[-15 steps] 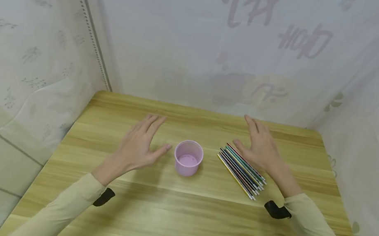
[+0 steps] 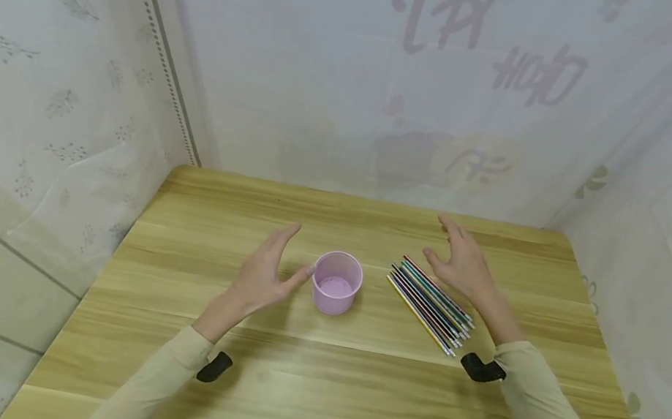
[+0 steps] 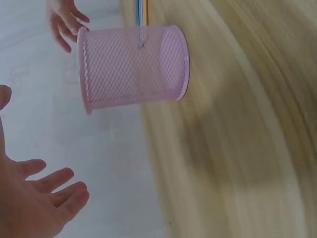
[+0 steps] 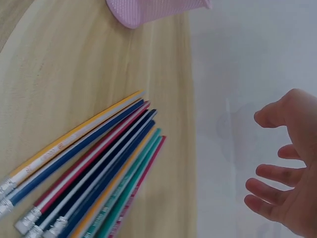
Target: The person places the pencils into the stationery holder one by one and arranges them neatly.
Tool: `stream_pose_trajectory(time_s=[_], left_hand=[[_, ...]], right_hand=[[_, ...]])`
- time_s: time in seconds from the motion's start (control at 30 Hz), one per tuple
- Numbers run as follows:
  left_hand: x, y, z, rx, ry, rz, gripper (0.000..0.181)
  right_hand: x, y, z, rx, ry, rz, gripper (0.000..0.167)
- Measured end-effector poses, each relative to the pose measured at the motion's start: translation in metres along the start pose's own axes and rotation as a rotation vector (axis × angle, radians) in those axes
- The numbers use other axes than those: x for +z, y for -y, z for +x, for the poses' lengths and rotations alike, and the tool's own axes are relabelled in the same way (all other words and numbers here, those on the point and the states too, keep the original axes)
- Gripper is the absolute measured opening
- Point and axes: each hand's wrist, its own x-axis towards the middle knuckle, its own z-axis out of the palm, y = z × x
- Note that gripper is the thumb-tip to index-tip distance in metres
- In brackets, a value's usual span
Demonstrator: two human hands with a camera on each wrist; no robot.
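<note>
A pink mesh pen holder [image 2: 332,304] stands upright on the wooden table. Just left of it is my left hand [image 2: 261,272], fingers extended and thumb spread towards its rim. In the left wrist view a gap separates that hand [image 3: 37,201] from the pen holder [image 3: 124,67]. Several pencils [image 2: 426,306] lie side by side to the right of the holder, their eraser ends towards me. My right hand [image 2: 464,262] hovers over their far end, holding nothing. The right wrist view shows its fingers loosely bent, apart from the pencils [image 4: 94,168].
The wood-grain table [image 2: 304,397] ends at a pale printed curtain [image 2: 303,85] at the back. Similar patterned sheets hang on the left [image 2: 25,113] and right [image 2: 668,258] sides. A black wrist device [image 2: 215,367] sits under the left cuff.
My left hand has moved right, closer to the pen holder. The right hand has shifted slightly towards me. Pen holder and pencils stay where they were on the table.
</note>
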Motion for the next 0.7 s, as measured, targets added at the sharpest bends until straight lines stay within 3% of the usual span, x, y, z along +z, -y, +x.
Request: stream_pose_trajectory(time_s=[0.17,0.33,0.5,0.7], left_hand=[[0.019,0.001,-0.003,-0.022,0.003,-0.102,0.084],[0.035,0.001,-0.004,-0.041,0.016,-0.19,0.088],[0.044,0.002,-0.005,-0.017,0.022,-0.29,0.09],[0.052,0.001,-0.008,0.004,0.076,-0.359,0.098]], right_hand=[[0.011,-0.014,0.002,0.017,-0.034,0.062,0.067],[0.024,-0.023,0.002,0.075,-0.011,0.152,0.062],[0.037,-0.032,-0.004,0.134,0.017,0.236,0.058],[0.054,-0.044,-0.008,0.117,0.01,0.235,0.051]])
